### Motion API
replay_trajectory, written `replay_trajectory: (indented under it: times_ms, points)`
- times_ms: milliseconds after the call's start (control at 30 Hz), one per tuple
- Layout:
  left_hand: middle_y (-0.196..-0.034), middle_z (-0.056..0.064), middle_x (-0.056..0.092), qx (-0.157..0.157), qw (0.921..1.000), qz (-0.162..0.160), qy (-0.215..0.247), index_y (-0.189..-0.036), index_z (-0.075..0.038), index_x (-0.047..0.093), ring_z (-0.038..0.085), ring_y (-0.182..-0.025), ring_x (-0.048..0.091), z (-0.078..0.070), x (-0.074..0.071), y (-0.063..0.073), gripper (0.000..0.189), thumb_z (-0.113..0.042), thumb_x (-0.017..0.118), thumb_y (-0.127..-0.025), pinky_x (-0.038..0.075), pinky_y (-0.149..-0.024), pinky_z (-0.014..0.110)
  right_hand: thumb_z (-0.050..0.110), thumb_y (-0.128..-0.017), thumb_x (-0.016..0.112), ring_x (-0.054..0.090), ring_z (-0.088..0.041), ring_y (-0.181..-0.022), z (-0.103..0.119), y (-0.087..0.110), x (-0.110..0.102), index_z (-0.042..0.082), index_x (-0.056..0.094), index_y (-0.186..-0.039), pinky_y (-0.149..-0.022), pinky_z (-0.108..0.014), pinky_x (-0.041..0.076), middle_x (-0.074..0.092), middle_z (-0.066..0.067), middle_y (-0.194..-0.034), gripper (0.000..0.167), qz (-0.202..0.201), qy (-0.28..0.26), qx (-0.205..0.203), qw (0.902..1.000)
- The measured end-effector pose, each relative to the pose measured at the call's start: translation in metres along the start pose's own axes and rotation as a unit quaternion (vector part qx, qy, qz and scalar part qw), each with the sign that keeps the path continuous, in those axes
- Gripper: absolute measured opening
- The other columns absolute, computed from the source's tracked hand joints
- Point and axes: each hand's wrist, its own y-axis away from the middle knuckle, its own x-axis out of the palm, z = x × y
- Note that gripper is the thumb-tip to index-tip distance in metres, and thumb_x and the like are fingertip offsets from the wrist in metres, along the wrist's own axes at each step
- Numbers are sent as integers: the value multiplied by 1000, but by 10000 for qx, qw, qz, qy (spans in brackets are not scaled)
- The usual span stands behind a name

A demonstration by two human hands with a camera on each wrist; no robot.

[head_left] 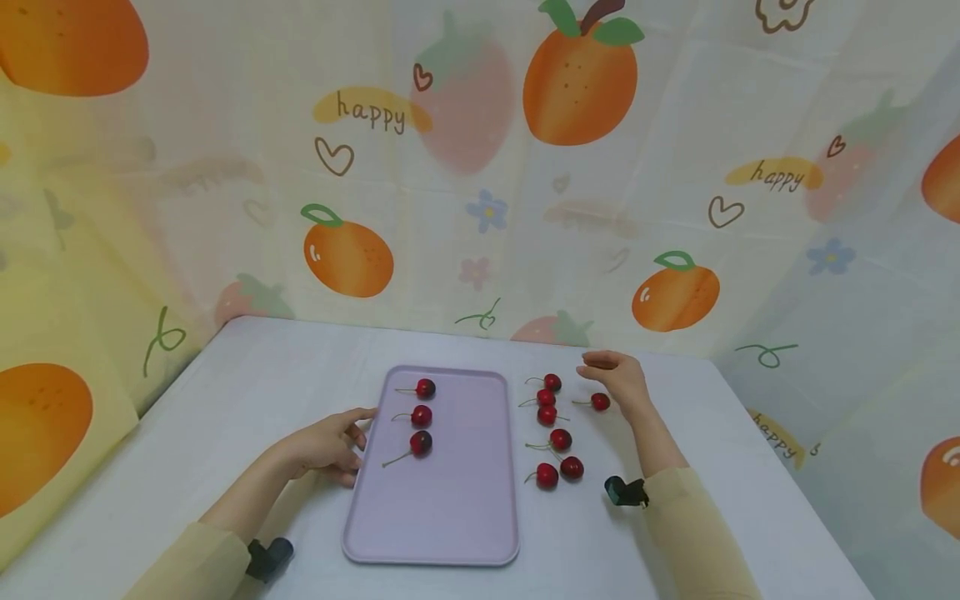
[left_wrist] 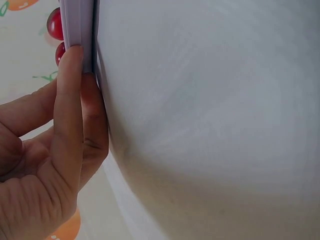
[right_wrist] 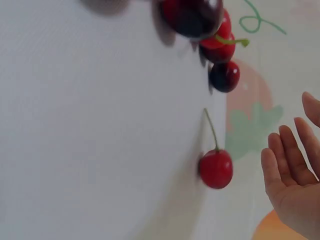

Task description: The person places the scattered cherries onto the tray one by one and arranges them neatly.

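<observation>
A lilac tray [head_left: 465,517] lies on the white table. Three dark red cherries with stems, the middle one [head_left: 422,416] among them, form a column in its upper left part. My left hand [head_left: 326,442] is at the tray's left edge; in the left wrist view its fingertips touch the side of the tray [left_wrist: 80,22]. Right of the tray, several cherries [head_left: 560,439] lie in a loose column. A separate cherry [head_left: 599,402] sits just below my right hand [head_left: 618,379], which hovers with loosely bent fingers and holds nothing. In the right wrist view that cherry [right_wrist: 216,169] stands apart from the fingers.
A fruit-printed cloth [head_left: 480,208] hangs behind the table and at both sides. Small black devices are strapped at the left wrist [head_left: 270,558] and the right wrist [head_left: 627,492]. The white tabletop [head_left: 247,367] extends on both sides of the tray.
</observation>
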Motion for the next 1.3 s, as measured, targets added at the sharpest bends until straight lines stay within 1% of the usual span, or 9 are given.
replay_trajectory:
  times_ms: [167, 333, 500, 633, 767, 933, 1033, 1167, 1300]
  points:
    - [-108, 16, 46, -14, 10000, 7, -7, -154, -2, 25, 14, -63, 54, -1, 0, 0, 88, 10, 64, -77, 58, -59, 24, 23, -90, 70, 58, -32, -121, -13, -2, -7, 0, 60, -132, -113, -47, 43, 61, -21, -134, 49, -11, 36, 140, 9999]
    - [-108, 15, 46, -40, 10000, -11, -43, -154, -2, 25, 14, -63, 54, -1, 0, -1, 88, 10, 64, -77, 58, -58, 23, 22, -90, 69, 59, -28, -118, -25, -5, -11, 1, 60, -133, -113, -45, 44, 60, -21, -135, 48, 8, 66, 315, 9995]
    - [-108, 15, 46, -67, 10000, -40, -62, -154, -3, 25, 14, -63, 54, 1, 1, -3, 87, 10, 65, -77, 58, -59, 24, 21, -91, 69, 57, -30, -121, -34, -4, -14, 2, 59, -133, -113, -44, 45, 60, -20, -137, 47, 69, 154, 479, 9987]
    - [-108, 15, 46, -83, 9999, -65, -69, -154, -3, 26, 15, -64, 54, 2, 1, -3, 87, 10, 65, -77, 58, -59, 25, 18, -90, 69, 57, -31, -122, -38, -1, -17, 2, 59, -133, -113, -45, 46, 60, -21, -137, 47, 136, 190, 544, 9982]
    - [-109, 16, 46, -86, 9999, -72, -46, -154, -3, 26, 15, -64, 54, 2, 2, -3, 87, 10, 64, -78, 58, -59, 25, 17, -89, 68, 57, -32, -123, -40, 0, -20, 1, 59, -133, -113, -46, 45, 60, -21, -137, 48, 308, 192, 549, 9978]
    - [-109, 16, 46, -59, 9999, -85, -16, -154, -3, 26, 16, -65, 53, 2, 2, -2, 87, 10, 64, -78, 58, -59, 25, 18, -89, 69, 52, -32, -128, -42, 1, -23, 4, 59, -135, -116, -49, 40, 58, -19, -140, 49, 578, 230, 576, 9964]
    - [-109, 17, 45, -32, 10000, -85, -9, -154, -3, 25, 16, -65, 54, 3, 1, -2, 87, 10, 64, -77, 59, -59, 25, 17, -88, 70, 51, -33, -129, -43, 2, -22, 4, 59, -135, -117, -51, 37, 57, -18, -141, 50, 703, 251, 589, 9955]
    - [-109, 16, 45, -36, 10000, -64, 16, -154, -2, 25, 16, -65, 54, 3, 1, -3, 87, 11, 64, -78, 59, -59, 25, 14, -86, 72, 51, -33, -127, -44, 3, -21, 3, 59, -134, -117, -51, 37, 57, -19, -141, 51, 772, 250, 638, 9947]
    - [-109, 16, 45, -56, 10000, -69, 36, -154, -2, 25, 15, -65, 54, 2, 1, -3, 87, 11, 64, -77, 59, -59, 25, 12, -85, 73, 52, -34, -126, -46, 4, -21, 2, 60, -133, -116, -51, 39, 57, -21, -140, 51, 759, 316, 615, 9947]
